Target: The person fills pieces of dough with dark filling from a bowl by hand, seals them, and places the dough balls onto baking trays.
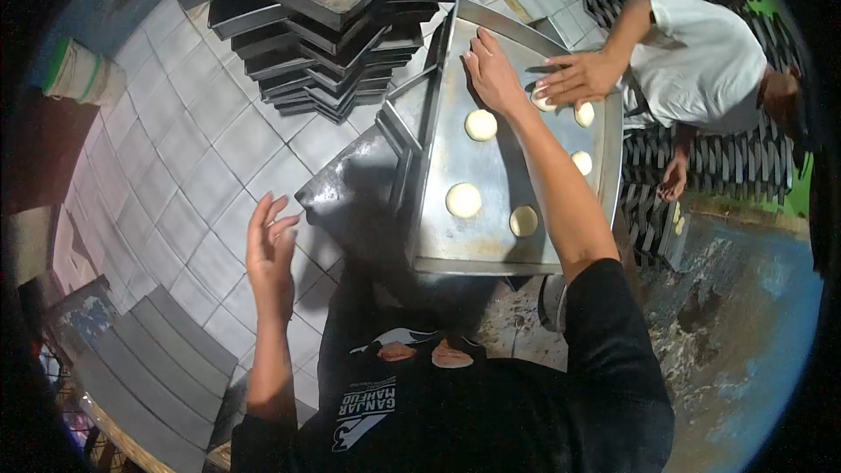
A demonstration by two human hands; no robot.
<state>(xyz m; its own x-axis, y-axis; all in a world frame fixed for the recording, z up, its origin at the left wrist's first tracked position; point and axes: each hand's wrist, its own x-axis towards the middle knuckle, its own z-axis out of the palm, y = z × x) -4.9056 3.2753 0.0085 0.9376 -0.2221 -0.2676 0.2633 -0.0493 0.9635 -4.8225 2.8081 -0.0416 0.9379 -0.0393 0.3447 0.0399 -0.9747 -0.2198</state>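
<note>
My right hand is over the far left part of a metal baking tray, palm down with fingers stretched out. Whatever lies under its palm is hidden. Below it on the tray are a round dough piece, a larger one and another beside my forearm. More dough pieces sit along the right side. A co-worker's hand rests on one of them. My left hand is raised left of the tray, fingers apart and holding nothing.
A criss-crossed stack of metal trays stands at the far left. The co-worker in a white shirt is at right, before more stacked trays. Grey trays lie at lower left, and a green-rimmed bucket stands on the tiled floor.
</note>
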